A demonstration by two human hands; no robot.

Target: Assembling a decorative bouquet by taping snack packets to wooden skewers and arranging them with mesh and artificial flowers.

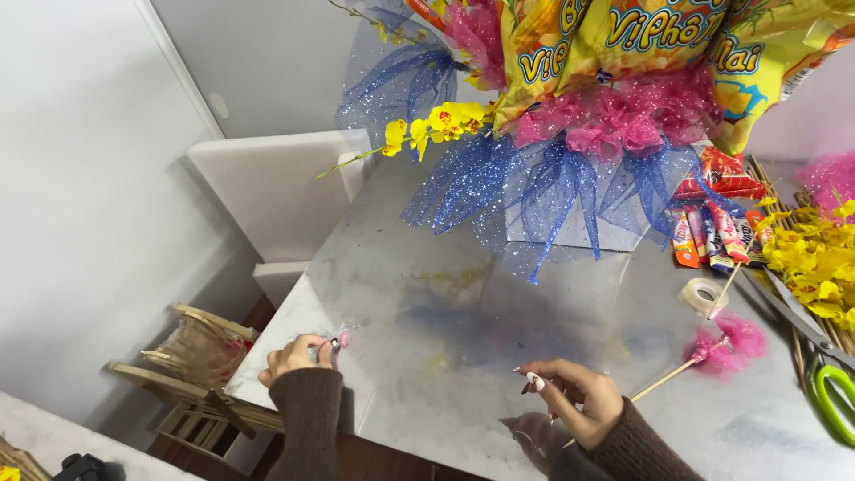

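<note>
Plain white walls (80, 178) surround a white chair (267, 187) and a wooden crate (191, 374) below.

Yellow snack bags (641, 44) crown the bouquet up top; small red-orange candy wrappers (712, 233) lie at right.

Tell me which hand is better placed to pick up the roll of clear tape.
Probably the right hand. The roll of clear tape lies on the grey table on that side, up and to the right of it. It does hold a thin wooden stick with a pink mesh tuft. The left hand, pinching a small pink piece, is far across.
</note>
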